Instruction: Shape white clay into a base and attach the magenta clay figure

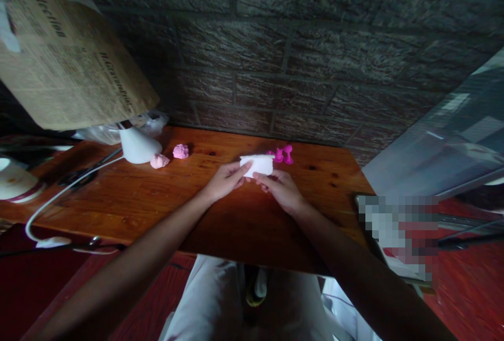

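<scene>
A small white piece that looks like folded paper [258,164] is held between both hands over the middle of the wooden table. My left hand [227,180] pinches its left side, thumb on top. At its lower right edge, my right hand [281,188] is closed on it, with the thumb on the near face. Just behind it lie bright magenta pieces [284,154] of a soft-looking material, partly hidden by the paper. Farther left on the table sit a pink lump [180,151] and a paler pink lump [159,161].
A lamp with a newsprint shade [79,62] and white base [137,144] stands at the left. Its white cord [74,183] runs over the table edge near a paper cup [16,181]. A dark brick wall [252,62] rises behind the table [189,183].
</scene>
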The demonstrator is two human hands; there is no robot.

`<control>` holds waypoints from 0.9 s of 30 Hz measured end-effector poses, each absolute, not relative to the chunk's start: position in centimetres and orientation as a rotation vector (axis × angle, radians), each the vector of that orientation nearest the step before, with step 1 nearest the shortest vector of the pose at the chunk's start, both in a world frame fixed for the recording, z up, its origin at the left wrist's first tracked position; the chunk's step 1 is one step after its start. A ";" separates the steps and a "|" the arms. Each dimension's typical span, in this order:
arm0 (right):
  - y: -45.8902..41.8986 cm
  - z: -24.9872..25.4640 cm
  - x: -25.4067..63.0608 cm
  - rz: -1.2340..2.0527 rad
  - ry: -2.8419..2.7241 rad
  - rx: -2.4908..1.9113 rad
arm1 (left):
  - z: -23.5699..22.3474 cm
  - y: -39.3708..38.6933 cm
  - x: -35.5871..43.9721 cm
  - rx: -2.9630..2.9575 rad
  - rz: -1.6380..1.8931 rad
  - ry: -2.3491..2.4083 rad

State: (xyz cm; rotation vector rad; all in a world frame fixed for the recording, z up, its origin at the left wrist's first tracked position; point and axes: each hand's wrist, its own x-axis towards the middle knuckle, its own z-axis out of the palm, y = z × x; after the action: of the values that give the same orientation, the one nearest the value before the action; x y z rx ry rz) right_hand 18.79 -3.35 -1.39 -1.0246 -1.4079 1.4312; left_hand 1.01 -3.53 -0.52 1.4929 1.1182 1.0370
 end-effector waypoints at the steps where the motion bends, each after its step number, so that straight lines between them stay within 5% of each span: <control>1: -3.3 -1.4 18.8 1.451 -1.403 -1.025 | -0.4 -3.5 1.0 1.479 1.054 1.109; 27: -2.4 -1.1 19.9 1.239 -1.326 -1.091 | -0.4 -3.7 0.9 1.403 1.075 1.142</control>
State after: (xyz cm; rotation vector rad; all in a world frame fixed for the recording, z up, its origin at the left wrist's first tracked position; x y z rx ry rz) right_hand 19.93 -2.40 -1.11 -1.0912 -1.3262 1.2389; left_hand 0.90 -3.70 -0.40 1.4025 1.1423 1.0745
